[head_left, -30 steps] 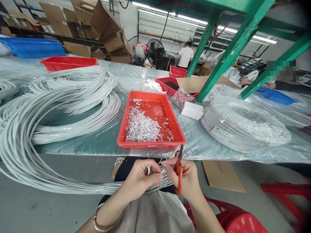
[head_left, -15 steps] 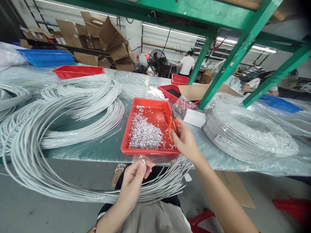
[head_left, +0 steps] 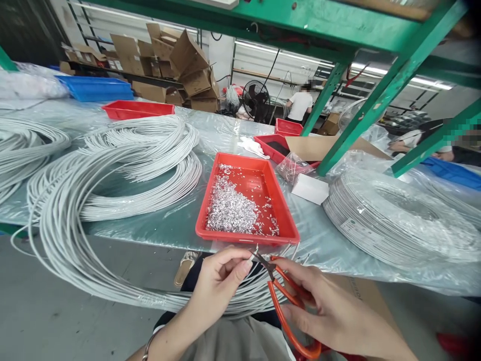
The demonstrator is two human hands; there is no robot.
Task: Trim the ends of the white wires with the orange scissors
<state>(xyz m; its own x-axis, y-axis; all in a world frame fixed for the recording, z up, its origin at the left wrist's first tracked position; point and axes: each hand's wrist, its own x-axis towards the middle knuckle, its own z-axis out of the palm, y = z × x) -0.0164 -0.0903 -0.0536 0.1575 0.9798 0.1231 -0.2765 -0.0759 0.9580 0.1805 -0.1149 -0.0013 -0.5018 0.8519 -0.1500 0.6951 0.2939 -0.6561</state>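
Note:
Between thumb and fingertips, my left hand pinches the end of a grey cable, whose tip points up. My right hand grips scissors with orange handles. Their dark blades are at the cable tip, close to my left fingertips. Below both hands, a large bundle of grey cables curves from the table across my lap. Just beyond my hands is a red tray with a heap of small shiny metal pieces, mostly on its left side.
Coiled grey cables lie on the table at left. To the right are a plastic-wrapped cable coil, a small white box and a green post. A blue tray and another red tray stand behind.
My right hand has come down from the red tray's right side with the scissors, bringing their blades to the cable tip. My left hand has shifted right, still pinching a cable.

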